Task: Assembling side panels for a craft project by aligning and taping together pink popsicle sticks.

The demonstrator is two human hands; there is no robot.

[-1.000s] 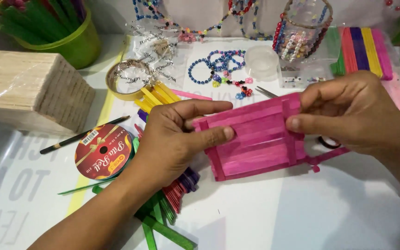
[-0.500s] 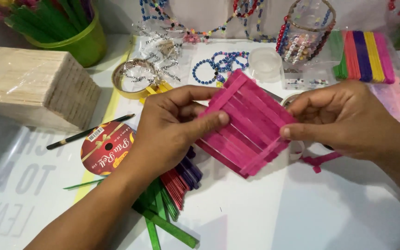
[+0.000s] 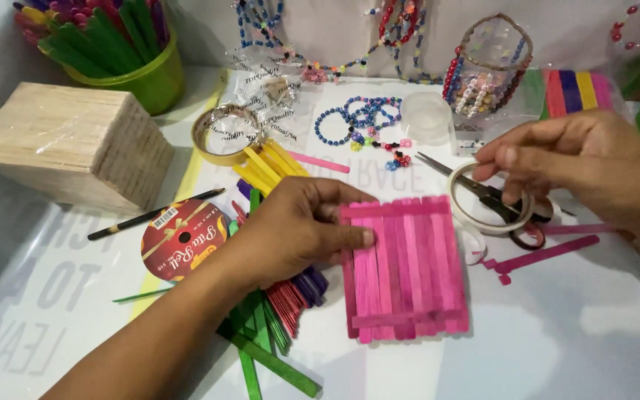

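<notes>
Head view shows the pink stick panel (image 3: 405,267) flat on the bench (image 3: 557,348); the left hand (image 3: 298,230) presses it with straight fingers, the right hand (image 3: 579,159) pinches a tape ring (image 3: 468,211).

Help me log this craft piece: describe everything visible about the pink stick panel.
The pink stick panel is a flat raft of pink craft sticks, wood by the look, set side by side lengthwise, with one cross stick near the top and one near the bottom. It lies flat on the white table. The left hand presses its upper left edge; the right hand is off it.
</notes>
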